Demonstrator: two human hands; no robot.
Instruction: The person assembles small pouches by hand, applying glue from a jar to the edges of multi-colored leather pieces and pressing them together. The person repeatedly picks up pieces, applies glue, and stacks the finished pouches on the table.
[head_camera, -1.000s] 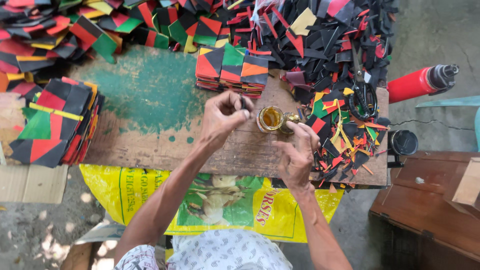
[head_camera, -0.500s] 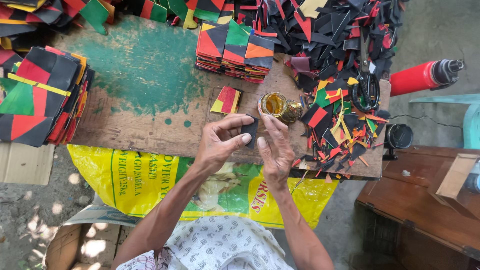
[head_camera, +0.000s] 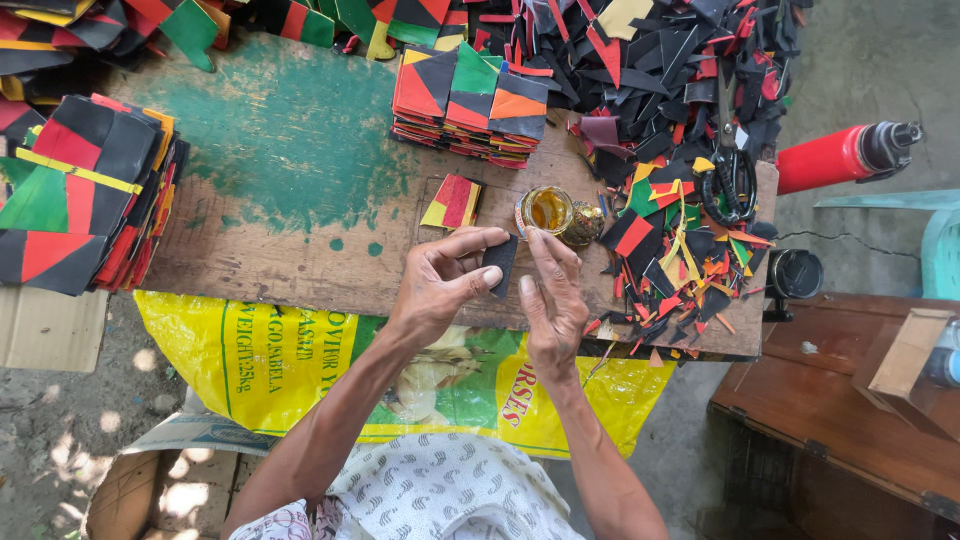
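pinching a black piece (head_camera: 500, 264), left hand (head_camera: 440, 285) fingers grasp it; right hand (head_camera: 550, 300) fingers seemingly released, touching it.

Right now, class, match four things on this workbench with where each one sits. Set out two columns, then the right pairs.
Things:
1. black piece
2. glass jar
3. scissors
4. red cylinder

Places:
A. off the board's right end
B. pinched in the left hand
C. on the scrap heap
D. on the board just beyond the right hand

Pairs: 1-B, 2-D, 3-C, 4-A
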